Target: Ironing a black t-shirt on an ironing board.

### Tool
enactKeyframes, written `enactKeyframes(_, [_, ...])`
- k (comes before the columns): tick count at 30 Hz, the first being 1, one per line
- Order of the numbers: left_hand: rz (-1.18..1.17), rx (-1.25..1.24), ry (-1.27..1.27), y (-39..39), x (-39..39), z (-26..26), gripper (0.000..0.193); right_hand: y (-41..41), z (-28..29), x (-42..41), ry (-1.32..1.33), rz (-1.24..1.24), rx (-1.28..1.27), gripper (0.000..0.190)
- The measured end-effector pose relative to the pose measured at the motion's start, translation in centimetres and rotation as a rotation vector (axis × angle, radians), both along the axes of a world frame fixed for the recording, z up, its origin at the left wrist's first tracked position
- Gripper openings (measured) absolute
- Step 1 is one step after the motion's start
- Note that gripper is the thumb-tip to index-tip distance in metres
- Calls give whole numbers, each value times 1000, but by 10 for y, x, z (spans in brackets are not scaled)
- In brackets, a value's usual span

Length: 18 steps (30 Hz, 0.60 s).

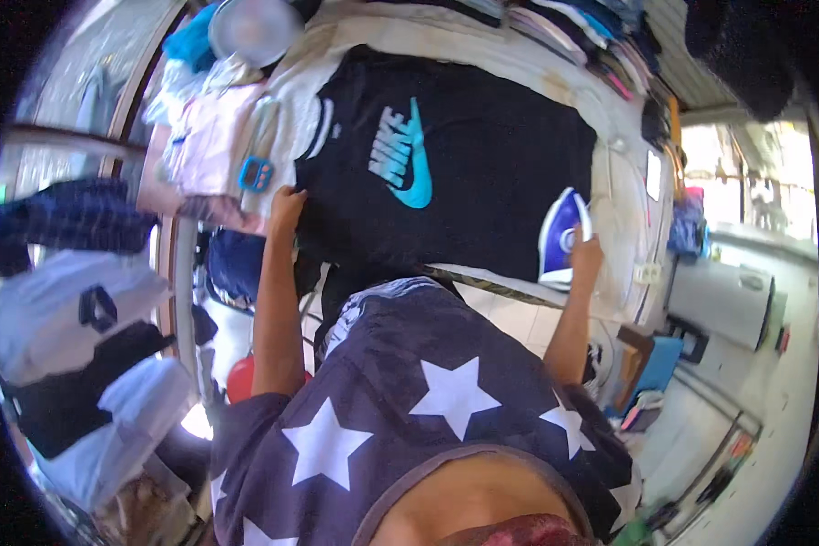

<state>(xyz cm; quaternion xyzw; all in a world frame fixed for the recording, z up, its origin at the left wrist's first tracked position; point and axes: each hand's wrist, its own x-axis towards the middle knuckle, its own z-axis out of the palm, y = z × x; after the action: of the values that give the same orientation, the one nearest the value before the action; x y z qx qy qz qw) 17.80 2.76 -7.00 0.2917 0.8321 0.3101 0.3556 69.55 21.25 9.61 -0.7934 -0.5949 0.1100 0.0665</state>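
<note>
A black Nike T-shirt (484,164) with a turquoise print lies spread over the cloth-covered table in front of me. At its left edge, below the striped collar, my left hand (287,207) pinches the fabric. My right hand (587,250) grips the handle of a clothes iron (555,240), white and purple. The iron rests on the shirt's lower right corner, its tip pointing away from me. Fingers of the right hand are partly hidden by the handle.
Left of the shirt are folded light garments (215,147) and a small blue device (256,175). A round fan-like object (254,31) stands behind them. Folded clothes (587,34) line the far edge. A power socket (647,274) sits at the right, and hanging shirts (75,307) fill the left side.
</note>
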Motion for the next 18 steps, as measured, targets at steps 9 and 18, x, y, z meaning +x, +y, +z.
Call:
enactKeyframes(9, [-382, 99, 111, -8, -7, 6, 25, 23, -13, 98, 296, -239, -302, 52])
enactKeyframes(18, [-505, 105, 191, -15, -19, 12, 25, -52, 17, -22, 8, 13, -38, 50])
